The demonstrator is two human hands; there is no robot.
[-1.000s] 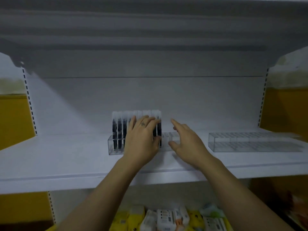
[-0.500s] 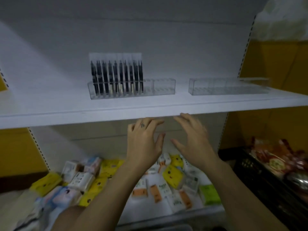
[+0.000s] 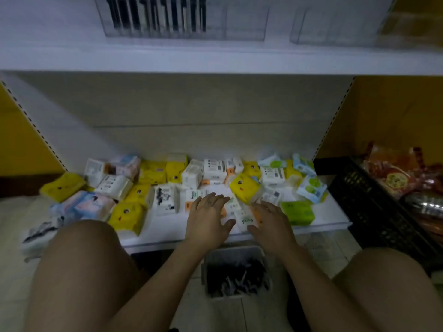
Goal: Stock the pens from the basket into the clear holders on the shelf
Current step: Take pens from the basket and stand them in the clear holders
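Head view — left hand (image 3: pixel 207 218) and right hand (image 3: pixel 272 224), empty, fingers spread, side by side. Beneath the wrists, grey plastic basket (image 3: pixel 233 250) of dark pens (image 3: pixel 237 276) on the floor; clear plastic holder (image 3: pixel 244 25), part-filled, on far white shelf (image 3: pixel 72 56).

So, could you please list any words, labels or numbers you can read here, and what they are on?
Nothing reads clearly.
White packs: black print and barcode-like blocks, too blurred.
Front white pack: short green word, too blurred.
Red snack bag: round yellow label, too blurred.
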